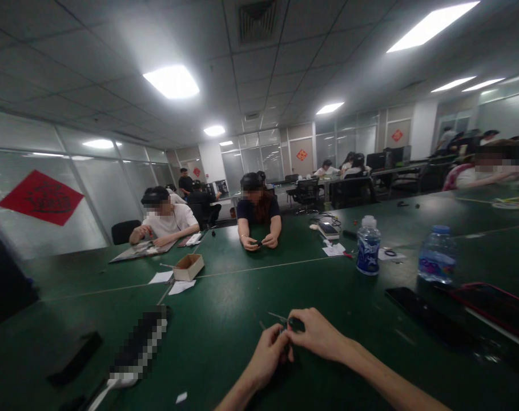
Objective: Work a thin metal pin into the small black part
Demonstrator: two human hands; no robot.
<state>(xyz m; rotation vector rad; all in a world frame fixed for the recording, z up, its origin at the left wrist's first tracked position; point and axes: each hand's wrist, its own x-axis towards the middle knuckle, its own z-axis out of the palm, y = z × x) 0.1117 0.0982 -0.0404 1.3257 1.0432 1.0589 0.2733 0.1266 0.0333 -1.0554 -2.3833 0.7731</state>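
Note:
My left hand (270, 354) is closed, thumb and fingers pinched together over the green table (225, 319). Whatever sits in that pinch is small and mostly hidden; a thin tip shows just beyond the fingers. My right hand (317, 331) meets it from the right, its fingers curled round a thin tool (296, 324) with a dark handle. A slim metal shaft points left from this tool, above my left fingers. The two hands touch or nearly touch at the fingertips. The tool's exact kind is not clear.
A bottle with a blue label (368, 251), a blue-capped bottle (438, 257) and a dark phone (417, 308) lie to the right. Leftward are a pixelated device (139, 342), a black object (75, 357) and a small box (188, 267). A co-worker (259, 211) sits opposite.

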